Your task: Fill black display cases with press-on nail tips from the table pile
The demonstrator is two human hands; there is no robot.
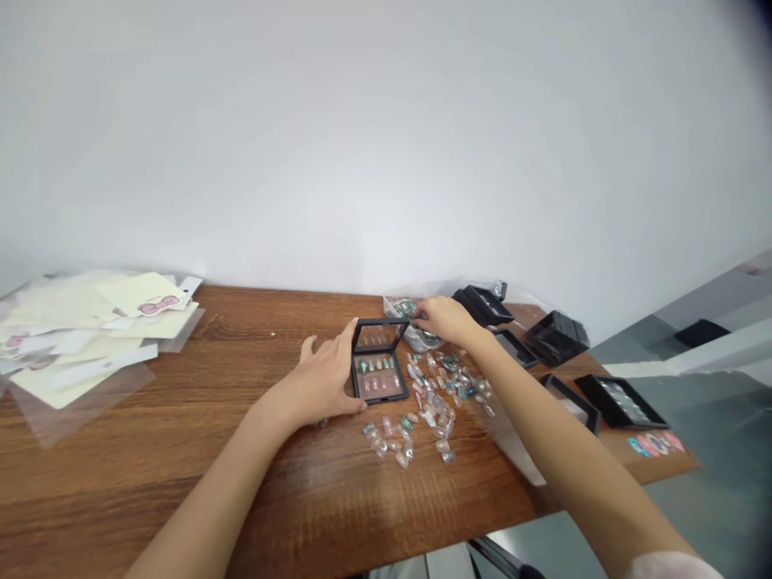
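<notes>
A small black display box point(379, 378) stands open on the wooden table point(199, 450), its clear lid tilted up, with rows of press-on nails inside. My left hand point(326, 379) grips the box's left side, thumb on the lid's edge. My right hand point(443, 319) reaches past the box to a clear bag of nails point(416, 334), fingers pinched together at it; what they hold is too small to make out. A loose heap of small nails point(434, 398) lies to the right of the box and in front of it.
Cream cards in clear sleeves point(90, 334) pile up at the table's left end. Several black boxes point(555, 338), some open, stand at the right end, with a strip of pink and teal nails point(654, 443) near the right edge. A white wall rises behind.
</notes>
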